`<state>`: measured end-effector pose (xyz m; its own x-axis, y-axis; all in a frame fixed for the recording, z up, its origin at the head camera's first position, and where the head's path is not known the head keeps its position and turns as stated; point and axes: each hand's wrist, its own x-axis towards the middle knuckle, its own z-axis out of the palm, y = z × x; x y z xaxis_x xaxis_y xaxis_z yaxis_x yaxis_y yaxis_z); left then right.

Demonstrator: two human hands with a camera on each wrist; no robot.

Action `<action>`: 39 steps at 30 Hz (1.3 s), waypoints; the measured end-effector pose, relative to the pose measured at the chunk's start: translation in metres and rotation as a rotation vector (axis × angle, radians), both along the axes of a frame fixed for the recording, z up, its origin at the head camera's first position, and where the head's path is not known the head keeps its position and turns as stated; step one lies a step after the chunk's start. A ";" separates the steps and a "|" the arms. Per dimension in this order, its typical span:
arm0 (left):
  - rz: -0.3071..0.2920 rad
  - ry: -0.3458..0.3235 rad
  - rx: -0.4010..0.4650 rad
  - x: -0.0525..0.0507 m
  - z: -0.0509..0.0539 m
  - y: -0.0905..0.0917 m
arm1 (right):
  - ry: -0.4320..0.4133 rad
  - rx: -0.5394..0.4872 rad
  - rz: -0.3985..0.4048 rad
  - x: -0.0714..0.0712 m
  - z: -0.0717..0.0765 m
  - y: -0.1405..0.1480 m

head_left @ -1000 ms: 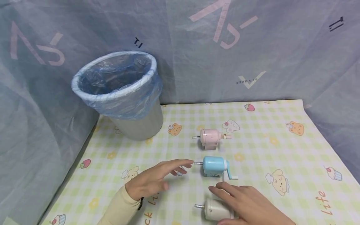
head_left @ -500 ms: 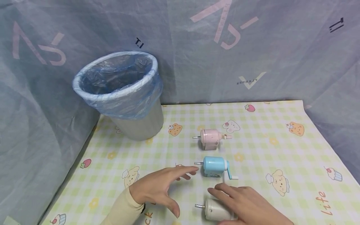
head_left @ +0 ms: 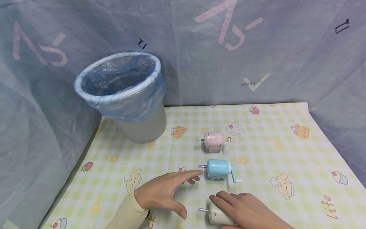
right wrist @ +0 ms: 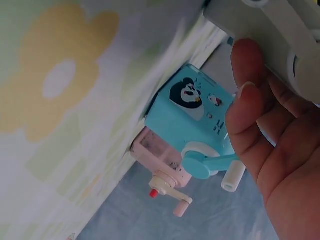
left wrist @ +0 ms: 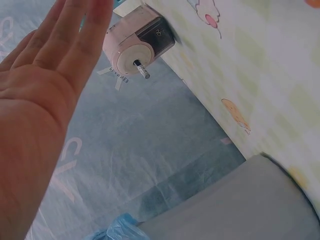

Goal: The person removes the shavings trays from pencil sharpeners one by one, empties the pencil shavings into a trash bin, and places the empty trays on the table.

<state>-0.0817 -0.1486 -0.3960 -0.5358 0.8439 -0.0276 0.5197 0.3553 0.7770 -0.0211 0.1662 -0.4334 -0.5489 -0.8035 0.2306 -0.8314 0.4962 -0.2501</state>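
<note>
A cream-white hand-crank pencil sharpener (head_left: 218,215) stands nearest the front, a short silver rod poking from its left end. My right hand (head_left: 247,208) holds it from above, fingers bent over its far side; the thumb is mostly cut off by the frame edge. In the right wrist view, fingertips (right wrist: 246,57) touch the sharpener's pale side. My left hand (head_left: 164,192) hovers to the left with fingers extended and thumb apart, holding nothing. Its fingertips are near the silver rod of a light-blue pencil sharpener (head_left: 218,168).
Behind the blue sharpener stands a pink one (head_left: 213,140), rod also facing left. A grey bin (head_left: 145,127) lined with a blue bag (head_left: 125,106) is at the back left. Checked cloth (head_left: 257,152) covers the table; grey-blue fabric (head_left: 200,63) hangs behind.
My left hand has shifted slightly right and down, its thumb spreading away from the fingers. My right hand has settled a little further left over the cream sharpener.
</note>
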 end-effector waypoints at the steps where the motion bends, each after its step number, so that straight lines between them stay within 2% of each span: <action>1: 0.002 0.009 -0.004 0.000 -0.001 0.000 | -0.004 -0.005 0.004 0.000 -0.001 -0.001; 9: 0.004 0.048 -0.015 0.001 -0.005 0.002 | -0.054 -0.038 0.015 0.002 -0.007 -0.001; 22: -0.017 0.070 -0.028 0.002 -0.008 0.002 | -0.115 -0.018 0.005 0.003 -0.002 0.000; 27: -0.020 0.054 -0.026 0.001 -0.006 0.002 | -0.200 0.022 -0.044 0.001 0.010 0.006; 32: -0.024 0.095 -0.018 0.002 -0.005 0.002 | -0.291 -0.019 -0.093 -0.001 0.028 0.011; 35: -0.042 0.137 -0.002 0.002 -0.006 0.003 | -0.298 -0.045 -0.093 -0.001 0.037 0.013; 39: -0.041 0.154 0.011 0.002 -0.003 0.003 | -0.306 -0.044 -0.104 -0.003 0.044 0.016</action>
